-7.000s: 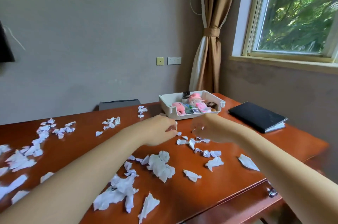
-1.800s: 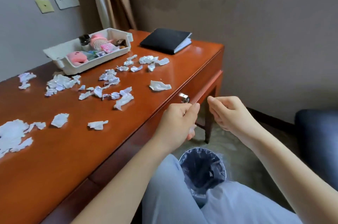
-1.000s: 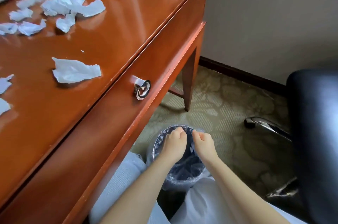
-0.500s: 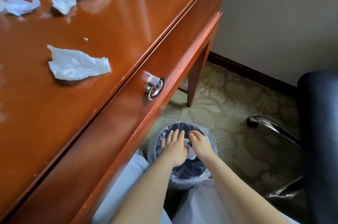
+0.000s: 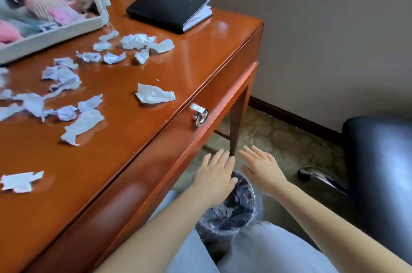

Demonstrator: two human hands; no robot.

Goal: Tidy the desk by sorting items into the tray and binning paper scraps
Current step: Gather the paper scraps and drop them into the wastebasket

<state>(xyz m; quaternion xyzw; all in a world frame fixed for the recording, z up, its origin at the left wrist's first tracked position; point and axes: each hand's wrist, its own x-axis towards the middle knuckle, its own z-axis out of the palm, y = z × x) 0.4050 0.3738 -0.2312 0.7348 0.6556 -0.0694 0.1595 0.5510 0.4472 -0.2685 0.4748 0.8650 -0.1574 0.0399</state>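
Hands: your left hand and right hand hover, fingers spread, empty, above the bin.
Why: scraps dropped.
Counter: scraps remain.

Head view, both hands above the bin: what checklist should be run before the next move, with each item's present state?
1. Left hand empty: ok, fingers straight, nothing held.
2. Right hand empty: ok, fingers spread, nothing held.
3. Bin has room: ok, the paper inside lies below the rim.
4. Desk free of scraps: not ok, many lie on it; the nearest scrap sits close to the front edge.
5. Tray sorting done: cannot tell, it is blurred and cut off by the frame.
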